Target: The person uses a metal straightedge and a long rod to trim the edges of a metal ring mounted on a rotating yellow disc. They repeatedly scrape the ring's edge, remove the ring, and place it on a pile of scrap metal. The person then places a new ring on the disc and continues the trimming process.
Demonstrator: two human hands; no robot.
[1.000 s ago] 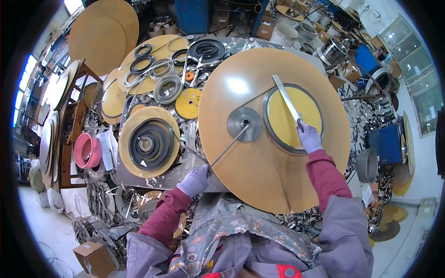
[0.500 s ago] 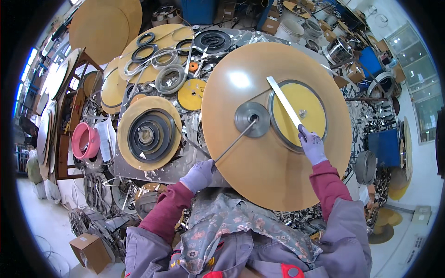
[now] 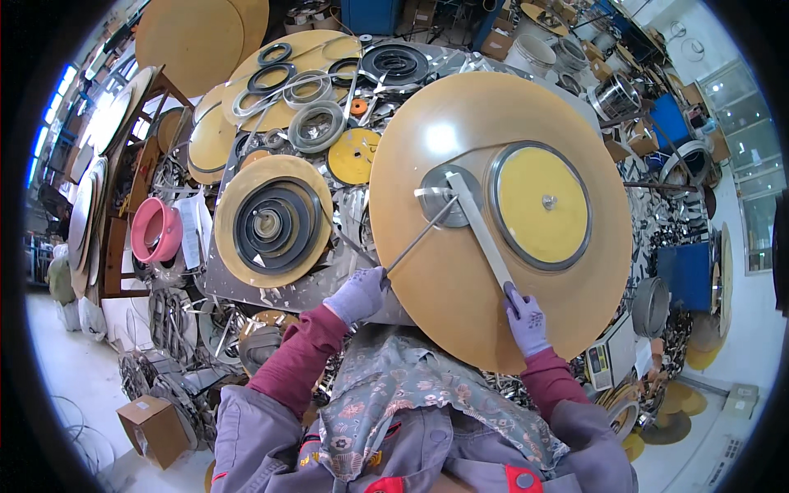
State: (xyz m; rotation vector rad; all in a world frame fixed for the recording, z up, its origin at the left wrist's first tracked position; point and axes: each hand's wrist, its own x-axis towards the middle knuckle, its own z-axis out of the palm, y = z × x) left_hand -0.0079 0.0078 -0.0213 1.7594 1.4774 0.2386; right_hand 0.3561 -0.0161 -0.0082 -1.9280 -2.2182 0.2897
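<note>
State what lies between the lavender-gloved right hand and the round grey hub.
A long, flat, silvery bar, held in the right hand, spans the stretch in the head view.

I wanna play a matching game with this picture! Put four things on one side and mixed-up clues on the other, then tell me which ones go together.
Things:
1. Left hand
2. Pink tub
3. Right hand
4. Cardboard box

Clues:
A. Holding a long flat bar
B. In the lower left part of the picture
C. Holding a thin rod
D. Beside some white sheets

Right pairs: 1-C, 2-D, 3-A, 4-B
</note>
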